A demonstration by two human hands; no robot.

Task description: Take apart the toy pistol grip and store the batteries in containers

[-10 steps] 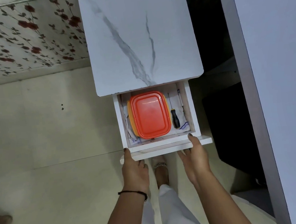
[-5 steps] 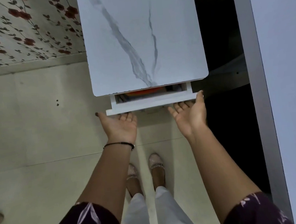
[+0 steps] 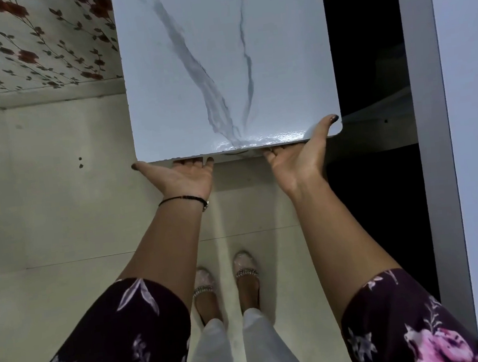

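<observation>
— Where are the hands?
— The left hand (image 3: 181, 178) and right hand (image 3: 297, 157) lie flat, palms up, at the near edge of the white marble-patterned square tabletop (image 3: 219, 65). Their fingertips are tucked beneath it, gripping nothing.
— And the containers?
— Hidden; I cannot tell.

A white tabletop (image 3: 187, 38) with grey marble veins fills the view from 12 o'clock to the centre, and its near edge catches a glare. A wall (image 3: 26, 47) papered with red flowers and dark leaves lies at 10 o'clock. Pale floor tiles (image 3: 44, 216) spread across 9 o'clock, with two dark specks (image 3: 80, 162) near the tabletop's left corner. At 3 o'clock stands a tall white panel (image 3: 477, 126). A dark gap (image 3: 364, 35) lies between the panel and the tabletop.
</observation>
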